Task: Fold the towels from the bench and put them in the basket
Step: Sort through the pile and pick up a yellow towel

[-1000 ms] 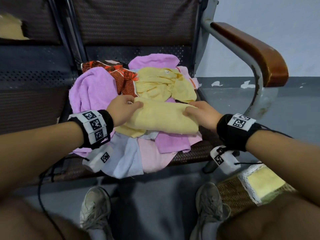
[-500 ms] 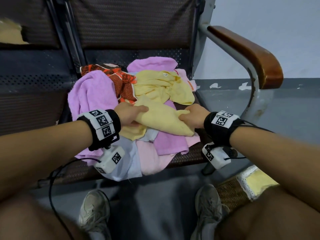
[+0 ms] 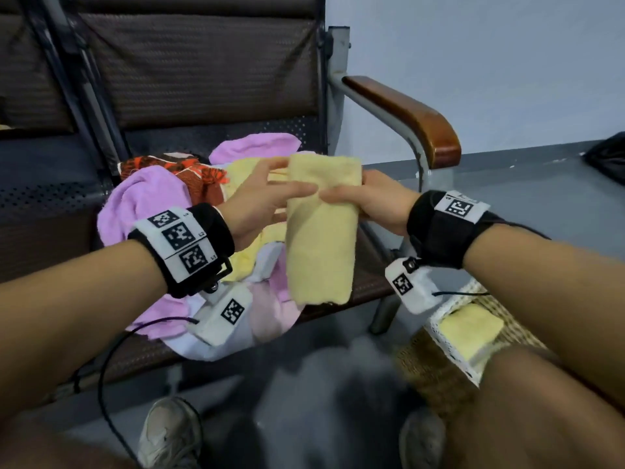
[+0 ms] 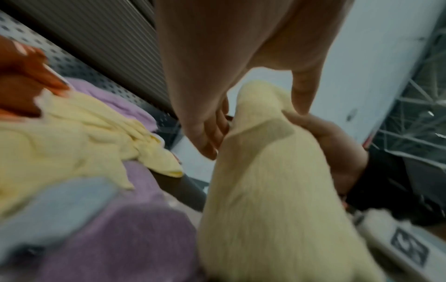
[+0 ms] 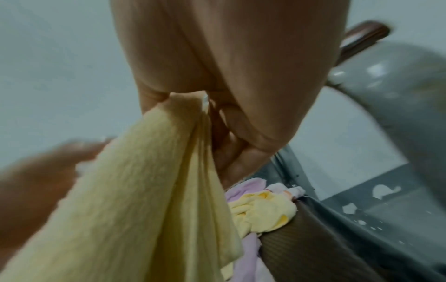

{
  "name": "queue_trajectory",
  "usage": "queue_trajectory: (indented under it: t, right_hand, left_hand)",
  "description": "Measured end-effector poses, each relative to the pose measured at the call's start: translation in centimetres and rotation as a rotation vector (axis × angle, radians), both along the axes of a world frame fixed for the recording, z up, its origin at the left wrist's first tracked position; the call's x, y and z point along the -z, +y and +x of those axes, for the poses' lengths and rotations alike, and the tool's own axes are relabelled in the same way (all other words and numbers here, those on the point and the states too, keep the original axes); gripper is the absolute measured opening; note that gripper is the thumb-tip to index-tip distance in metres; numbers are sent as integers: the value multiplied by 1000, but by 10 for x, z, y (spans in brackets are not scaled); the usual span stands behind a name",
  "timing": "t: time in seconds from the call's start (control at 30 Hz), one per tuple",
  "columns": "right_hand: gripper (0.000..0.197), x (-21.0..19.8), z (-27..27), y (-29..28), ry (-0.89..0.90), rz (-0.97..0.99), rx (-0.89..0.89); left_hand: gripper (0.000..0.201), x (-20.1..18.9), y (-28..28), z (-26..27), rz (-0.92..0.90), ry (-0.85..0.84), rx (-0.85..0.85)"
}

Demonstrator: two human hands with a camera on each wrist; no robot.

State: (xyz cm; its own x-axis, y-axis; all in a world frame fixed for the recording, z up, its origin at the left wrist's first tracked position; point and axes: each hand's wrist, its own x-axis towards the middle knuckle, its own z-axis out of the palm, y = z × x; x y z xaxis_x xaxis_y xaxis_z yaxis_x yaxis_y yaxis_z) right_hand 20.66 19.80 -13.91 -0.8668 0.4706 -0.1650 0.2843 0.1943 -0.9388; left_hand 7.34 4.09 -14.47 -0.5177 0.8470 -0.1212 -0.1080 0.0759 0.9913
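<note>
Towels are the job, and the folded yellow towel [image 3: 321, 228] hangs in the air at the centre of the head view, above the front edge of the bench [image 3: 368, 265]. Nearest, at 5 o'clock, the basket [image 3: 436, 367] sits on the floor with one folded yellow towel [image 3: 468, 328] already inside. The right hand [image 3: 368, 201] pinches the lifted towel's right edge, thumb on the front and fingers curled behind. The left hand [image 3: 260, 201] lies against its left edge with fingers nearly straight, thumb on the front. Farther off, at 10 o'clock, the unfolded pile [image 3: 162, 204] covers the seat: about two purple, one pink, one pale blue, one orange patterned and one more yellow can be made out. The likely risk is that the layers slide open on the way down to the basket, because only one side is firmly pinched.
</note>
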Motion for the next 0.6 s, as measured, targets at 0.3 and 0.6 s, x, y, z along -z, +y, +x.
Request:
queue_trajectory:
  t: [0.3,0.6]
  right_hand:
    - [35,36,196,83,-70,-218,412]
    - [47,152,418,98,-130,-591,1108]
  left_hand:
    - [53,62,113,162,-235,2,617]
    - [48,154,209,366,-586,27,918]
